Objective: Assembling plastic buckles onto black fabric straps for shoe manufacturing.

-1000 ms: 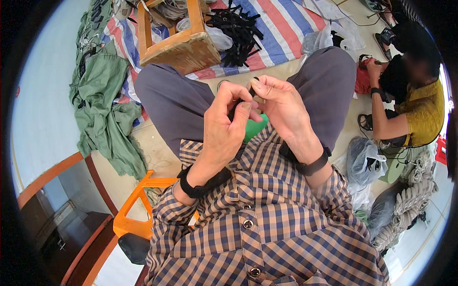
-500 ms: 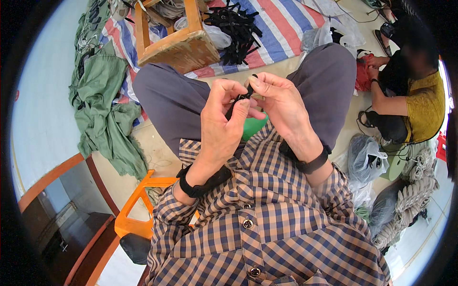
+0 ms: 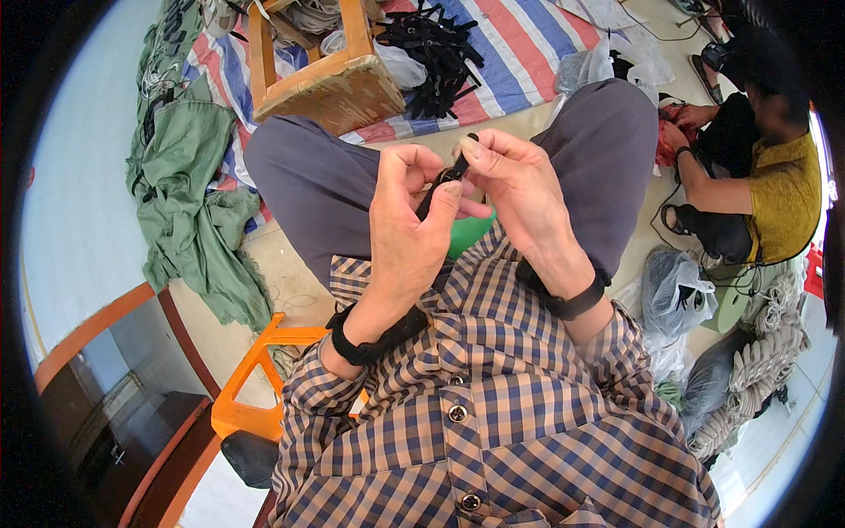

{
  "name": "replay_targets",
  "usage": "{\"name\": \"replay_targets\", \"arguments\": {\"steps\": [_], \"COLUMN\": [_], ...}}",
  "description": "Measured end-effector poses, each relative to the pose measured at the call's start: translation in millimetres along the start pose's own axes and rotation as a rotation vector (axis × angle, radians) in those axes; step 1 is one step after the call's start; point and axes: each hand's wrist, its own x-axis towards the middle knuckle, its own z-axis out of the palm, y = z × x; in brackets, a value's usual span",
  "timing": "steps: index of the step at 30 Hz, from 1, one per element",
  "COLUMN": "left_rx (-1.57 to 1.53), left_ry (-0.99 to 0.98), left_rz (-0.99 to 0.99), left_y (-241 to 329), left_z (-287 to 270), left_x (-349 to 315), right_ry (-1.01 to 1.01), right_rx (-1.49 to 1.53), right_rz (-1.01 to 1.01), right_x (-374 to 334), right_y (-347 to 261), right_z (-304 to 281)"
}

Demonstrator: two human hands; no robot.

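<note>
Above my lap, both hands work on one small black strap [image 3: 428, 202], which seems to carry a buckle-like piece in its middle. My left hand [image 3: 403, 216] pinches its lower end between thumb and fingers. At the upper end, the thumb and index finger of my right hand [image 3: 525, 189] are closed on the strap's tip. The fingers partly cover the strap, so its exact shape is hard to make out. Beneath the hands, something green [image 3: 466, 236] shows between my legs.
A wooden stool [image 3: 330, 95] lies tipped on a striped tarp [image 3: 519, 84], beside a pile of black straps [image 3: 431, 57]. Green cloth [image 3: 189, 185] and an orange plastic stool [image 3: 255, 361] are at left. At right, a co-worker [image 3: 779, 194] handles red material near plastic bags [image 3: 673, 295] and rope bundles [image 3: 748, 378].
The strap's upper end shows a little more above my right fingertips, and the strap has shifted slightly. My hands have barely moved. The co-worker's hands have shifted on the red material.
</note>
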Motion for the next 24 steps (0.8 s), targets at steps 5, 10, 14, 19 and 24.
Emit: {"name": "replay_targets", "arguments": {"steps": [5,10,14,19,24], "left_rx": [0.021,0.06,0.125,0.094,-0.017], "left_ry": [-0.027,0.05,0.04,0.026,-0.016], "left_rz": [-0.053,-0.01,0.149,0.174,0.162], "left_y": [-3.1,-2.8,-9.4,-9.6,-9.2], "left_z": [-4.1,1.2,1.9,4.1,1.1], "left_x": [3.5,-0.4,-1.0,-2.2,-1.2], "right_ry": [0.086,0.024,-0.013,-0.025,-0.051], "right_rx": [-0.333,-0.078,0.204,0.301,0.285], "right_rz": [-0.289,0.0,0.215,0.309,0.278], "right_x": [1.9,0.8,-0.5,0.8,-0.5], "right_y": [7.8,3.3,-0.8,-2.5,-6.2], "right_z": [-1.4,-5.7,-6.9,-9.8,-7.9]}}
